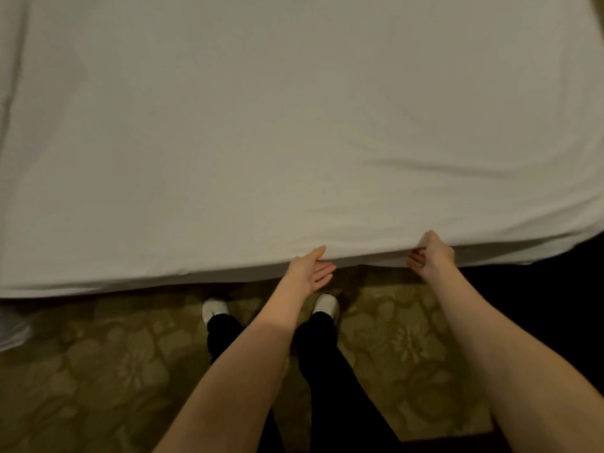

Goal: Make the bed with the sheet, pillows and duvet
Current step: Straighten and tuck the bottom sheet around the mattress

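Tucking seemed the step: sheet point(294, 125) lay spread flat, right hand point(431, 256) pinching its near edge, left hand point(310, 269) beside it with fingers straight. Next likely called for pushing the fabric under.

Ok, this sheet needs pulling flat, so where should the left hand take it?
Pinch the sheet at its overhanging near edge, coming from below. That edge hangs free of the bed, and the right hand pinches it likewise; the left hand is open beside that edge.

Bedroom, perhaps hotel: white-sheeted bed point(294, 125), floral-patterned carpet point(98, 371)
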Tool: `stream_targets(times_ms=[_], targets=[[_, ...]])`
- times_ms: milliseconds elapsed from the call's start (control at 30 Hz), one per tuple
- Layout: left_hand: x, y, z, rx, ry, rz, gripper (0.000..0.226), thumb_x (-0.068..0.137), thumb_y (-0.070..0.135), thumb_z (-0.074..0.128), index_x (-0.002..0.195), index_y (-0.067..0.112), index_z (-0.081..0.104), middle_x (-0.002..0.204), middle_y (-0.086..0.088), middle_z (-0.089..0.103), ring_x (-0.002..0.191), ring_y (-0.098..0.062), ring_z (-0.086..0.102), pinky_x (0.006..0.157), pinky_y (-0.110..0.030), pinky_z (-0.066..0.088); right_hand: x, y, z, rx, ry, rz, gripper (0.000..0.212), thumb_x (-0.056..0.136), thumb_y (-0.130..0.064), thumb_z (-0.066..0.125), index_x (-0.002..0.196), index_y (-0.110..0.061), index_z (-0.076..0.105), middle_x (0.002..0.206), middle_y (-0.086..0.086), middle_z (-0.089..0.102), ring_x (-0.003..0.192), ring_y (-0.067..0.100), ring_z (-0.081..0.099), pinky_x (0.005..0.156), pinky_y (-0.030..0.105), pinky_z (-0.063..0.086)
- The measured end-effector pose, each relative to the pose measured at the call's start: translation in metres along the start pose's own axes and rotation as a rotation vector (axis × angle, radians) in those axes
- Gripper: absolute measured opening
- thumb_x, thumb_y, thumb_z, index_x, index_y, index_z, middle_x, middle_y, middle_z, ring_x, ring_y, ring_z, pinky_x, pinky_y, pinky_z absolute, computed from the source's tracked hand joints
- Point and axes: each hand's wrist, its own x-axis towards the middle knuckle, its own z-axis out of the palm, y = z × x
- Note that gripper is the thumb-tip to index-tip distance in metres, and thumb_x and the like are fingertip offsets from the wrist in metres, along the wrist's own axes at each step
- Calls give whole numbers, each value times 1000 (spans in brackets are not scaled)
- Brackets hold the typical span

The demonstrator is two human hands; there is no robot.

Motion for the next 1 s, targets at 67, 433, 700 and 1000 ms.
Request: stream_targets(times_ms=[67, 433, 700, 1000], targets=[[5, -4, 22, -22, 49, -3, 34, 98, 22, 52, 128, 5, 52, 127, -18, 59, 99, -20, 59, 68, -25, 48, 24, -12, -15, -24, 48, -6, 26, 95, -28, 50, 112, -8, 48, 75, 9, 54, 57, 18, 56, 46, 27, 49], [14, -34, 26, 199, 298, 281, 26, 99, 24, 49, 86, 4, 61, 78, -7, 69, 64, -11, 62, 50, -15, 45, 58, 2, -61, -121, -48, -164, 33, 94, -19, 58, 63, -9, 53, 43, -3, 57, 34, 4, 50, 37, 18, 38], [26, -27, 25, 551, 352, 284, 37, 102, 30, 41, 84, 3, 59, 81, -12, 68, 66, -17, 62, 56, -22, 48, 68, -5, -42, -197, -10, -7, 24, 96, -6, 47, 73, -4, 53, 53, 10, 61, 34, 13, 55, 38, 20, 45], [-23, 5, -15, 703, 243, 354, 20, 98, 15, 45, 92, 9, 63, 102, -12, 65, 89, -18, 59, 71, -27, 44, -9, -12, -30, -495, -208, 47, 13, 93, 0, 41, 101, 2, 51, 57, 11, 61, 40, 16, 59, 33, 17, 43]])
